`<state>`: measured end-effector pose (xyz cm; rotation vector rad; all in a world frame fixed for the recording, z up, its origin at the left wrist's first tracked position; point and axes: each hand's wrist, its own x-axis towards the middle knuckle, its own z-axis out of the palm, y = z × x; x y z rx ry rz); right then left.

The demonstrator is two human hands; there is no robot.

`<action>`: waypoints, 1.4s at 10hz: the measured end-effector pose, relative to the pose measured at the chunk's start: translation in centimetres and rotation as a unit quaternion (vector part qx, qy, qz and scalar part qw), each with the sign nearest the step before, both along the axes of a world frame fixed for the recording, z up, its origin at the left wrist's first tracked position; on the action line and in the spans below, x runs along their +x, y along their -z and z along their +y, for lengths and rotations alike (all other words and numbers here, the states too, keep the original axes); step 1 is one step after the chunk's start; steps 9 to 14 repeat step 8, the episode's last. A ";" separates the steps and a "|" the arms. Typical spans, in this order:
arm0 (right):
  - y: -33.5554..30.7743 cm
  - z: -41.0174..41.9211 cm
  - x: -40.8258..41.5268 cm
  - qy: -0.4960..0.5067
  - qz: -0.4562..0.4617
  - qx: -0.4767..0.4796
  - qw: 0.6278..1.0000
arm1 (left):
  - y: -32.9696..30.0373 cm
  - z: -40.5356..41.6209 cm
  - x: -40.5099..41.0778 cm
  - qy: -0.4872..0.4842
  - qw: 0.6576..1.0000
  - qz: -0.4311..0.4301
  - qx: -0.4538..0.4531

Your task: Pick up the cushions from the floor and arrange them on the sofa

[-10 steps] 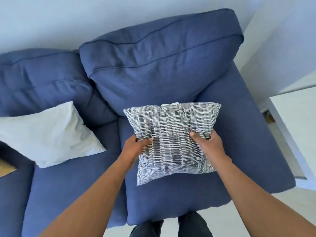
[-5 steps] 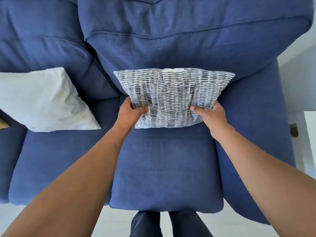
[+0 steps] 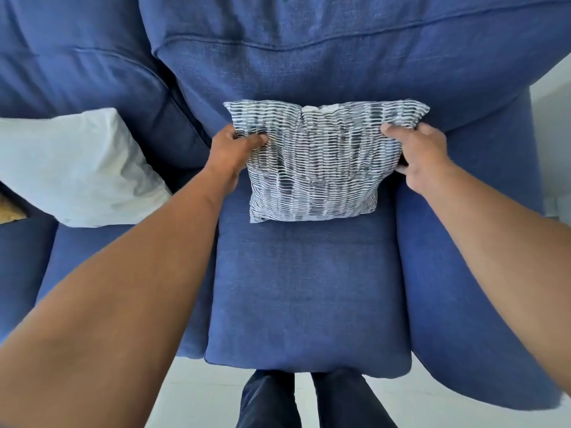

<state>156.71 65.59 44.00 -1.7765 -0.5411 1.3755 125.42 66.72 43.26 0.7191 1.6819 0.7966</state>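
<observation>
A grey-and-white patterned cushion stands on the right seat of the blue sofa, its top edge leaning against the back cushion. My left hand grips its left side with the thumb on the front. My right hand holds its right side, fingers wrapped behind the edge. A white cushion lies on the seat to the left, propped against the sofa back.
The sofa's right armrest runs along the right of the seat. A yellowish item shows at the far left edge. White floor and my dark trouser legs are below the seat's front edge.
The patterned cushion has been carried from above the seat back to the backrest and set down upright. My hands have shifted higher up its sides. My view has moved closer.
</observation>
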 end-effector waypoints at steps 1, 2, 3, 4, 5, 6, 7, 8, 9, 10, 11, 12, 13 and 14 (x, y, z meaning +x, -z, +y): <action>-0.7 -0.4 -0.5 -0.028 -0.064 0.094 0.993 | 0.1 -0.8 -0.2 -0.062 0.998 0.011 0.010; -0.2 -1.4 -0.6 -0.053 -0.136 0.146 0.979 | 0.3 -1.3 -0.8 -0.088 0.996 0.016 0.005; 1.2 -2.6 -0.1 -0.043 -0.169 0.147 0.974 | 0.1 -1.3 -1.1 -0.098 0.995 0.022 0.022; 1.6 -2.7 0.3 -0.020 -0.152 0.136 0.979 | -0.2 -1.1 -0.7 -0.093 0.994 0.033 0.036; 1.2 -2.5 0.4 -0.043 -0.157 0.113 0.980 | -0.2 -1.7 -0.1 -0.083 0.995 0.051 0.009; 1.2 -2.6 0.4 -0.067 -0.170 0.080 0.980 | -0.2 -2.1 -0.6 -0.069 0.996 0.055 -0.024; 0.3 -3.9 0.2 -0.080 -0.170 0.062 0.980 | -0.9 -3.9 -1.1 -0.064 0.994 0.087 -0.030; -0.4 -5.3 -0.2 -0.075 -0.164 0.051 0.982 | -2.1 -6.9 -0.9 -0.048 0.992 0.105 -0.040; -0.4 -5.3 -0.2 -0.075 -0.164 0.051 0.982 | -2.1 -6.9 -0.9 -0.048 0.992 0.105 -0.040; -0.4 -5.3 -0.2 -0.075 -0.164 0.051 0.982 | -2.1 -6.9 -0.9 -0.048 0.992 0.105 -0.040; -0.4 -5.3 -0.2 -0.075 -0.164 0.051 0.982 | -2.1 -6.9 -0.9 -0.048 0.992 0.105 -0.040; -0.4 -5.3 -0.2 -0.075 -0.164 0.051 0.982 | -2.1 -6.9 -0.9 -0.048 0.992 0.105 -0.040; -0.4 -5.3 -0.2 -0.075 -0.164 0.051 0.982 | -2.1 -6.9 -0.9 -0.048 0.992 0.105 -0.040; -0.4 -5.3 -0.2 -0.075 -0.164 0.051 0.982 | -2.1 -6.9 -0.9 -0.048 0.992 0.105 -0.040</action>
